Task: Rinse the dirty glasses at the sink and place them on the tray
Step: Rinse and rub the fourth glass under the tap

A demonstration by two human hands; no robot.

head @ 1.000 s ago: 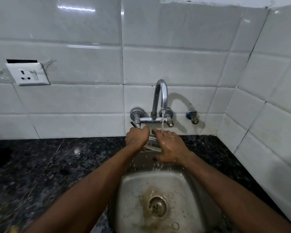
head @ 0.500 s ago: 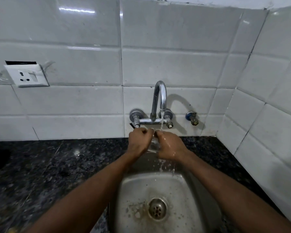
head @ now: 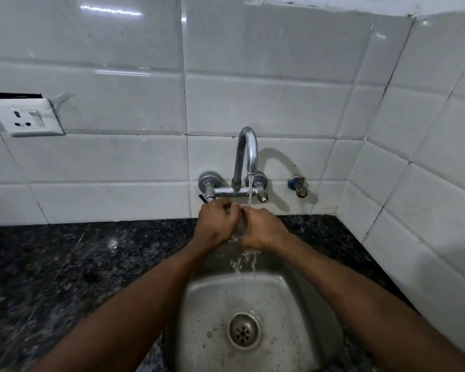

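A clear glass (head: 240, 226) is held under the running chrome tap (head: 247, 154), mostly hidden between my two hands. My left hand (head: 216, 224) grips it from the left with curled fingers. My right hand (head: 262, 229) curls round it from the right, and the water stream lands on that hand and the glass. Water splashes down into the steel sink (head: 301, 304) below. No tray is in view.
A dark speckled granite counter (head: 78, 264) surrounds the sink. White tiled walls stand behind and close on the right. A wall socket (head: 24, 116) sits at the left. A small side valve (head: 298, 185) juts from the wall right of the tap.
My two hands have drawn closer together around the glass, and my right hand's fingers have curled in. The glass is more hidden now. Water keeps running.
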